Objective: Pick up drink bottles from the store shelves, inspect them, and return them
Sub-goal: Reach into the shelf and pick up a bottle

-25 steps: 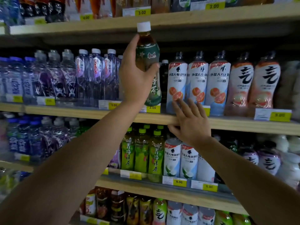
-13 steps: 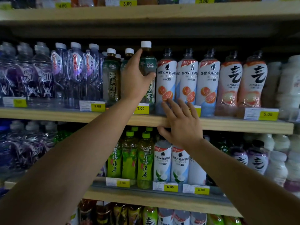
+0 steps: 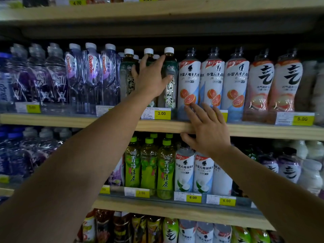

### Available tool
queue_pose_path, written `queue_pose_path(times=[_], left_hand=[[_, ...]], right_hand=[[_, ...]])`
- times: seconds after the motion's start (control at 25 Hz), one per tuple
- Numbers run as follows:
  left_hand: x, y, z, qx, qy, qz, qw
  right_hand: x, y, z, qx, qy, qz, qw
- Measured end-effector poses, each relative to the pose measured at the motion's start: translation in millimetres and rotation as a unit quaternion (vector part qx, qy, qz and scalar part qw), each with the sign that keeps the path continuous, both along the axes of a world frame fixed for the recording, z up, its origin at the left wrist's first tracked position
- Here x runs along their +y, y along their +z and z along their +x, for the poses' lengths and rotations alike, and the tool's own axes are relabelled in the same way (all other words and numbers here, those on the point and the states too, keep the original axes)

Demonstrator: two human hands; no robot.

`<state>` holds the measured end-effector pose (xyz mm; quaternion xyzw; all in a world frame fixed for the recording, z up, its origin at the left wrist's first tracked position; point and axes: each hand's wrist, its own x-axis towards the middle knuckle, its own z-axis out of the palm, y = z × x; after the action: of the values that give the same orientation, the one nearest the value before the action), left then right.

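step: return | left hand (image 3: 151, 79) gripped tea bottle (image 3: 169, 81) standing on shelf (image 3: 87, 120) | right hand (image 3: 206, 132) spread on shelf edge | next: release

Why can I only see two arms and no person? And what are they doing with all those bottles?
The camera is worn on the person's head, so you see what they see: their own two arms reaching out to store shelves full of drinks. The left hand wraps around a dark tea bottle with a white cap, which stands in its row on the middle shelf, next to white bottles with orange fruit pictures. The right hand holds nothing; its fingers are spread, and it rests on the wooden edge of that shelf. Below are green tea bottles with green caps. The small yellow tags show prices.
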<state>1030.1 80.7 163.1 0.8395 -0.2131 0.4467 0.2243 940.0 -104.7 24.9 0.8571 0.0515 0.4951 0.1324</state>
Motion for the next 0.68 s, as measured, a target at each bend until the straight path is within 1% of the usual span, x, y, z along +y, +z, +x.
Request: queue_pose_path(times=[0.2,0.36,0.48,0.56,0.68], left_hand=[[2,-4,7,-0.013,0.013,0.033,0.999],[5,-4,13,-0.012,0.004,0.049,0.999],[10,-5,13,-0.017,-0.008,0.059,0.998],[14,-11,9,-0.041,-0.02,0.057,0.997],[31,-36,-3,-0.068,-0.062,0.045,0.995]], right_hand=[[1,2,-2,0.022,-0.002,0.011,1.0],[4,4,-6,0.041,0.0,0.025,0.999],[10,5,-11,0.057,-0.008,0.035,0.998],[14,7,-14,0.065,-0.014,0.041,0.997],[27,5,-17,0.074,-0.022,0.055,0.995]])
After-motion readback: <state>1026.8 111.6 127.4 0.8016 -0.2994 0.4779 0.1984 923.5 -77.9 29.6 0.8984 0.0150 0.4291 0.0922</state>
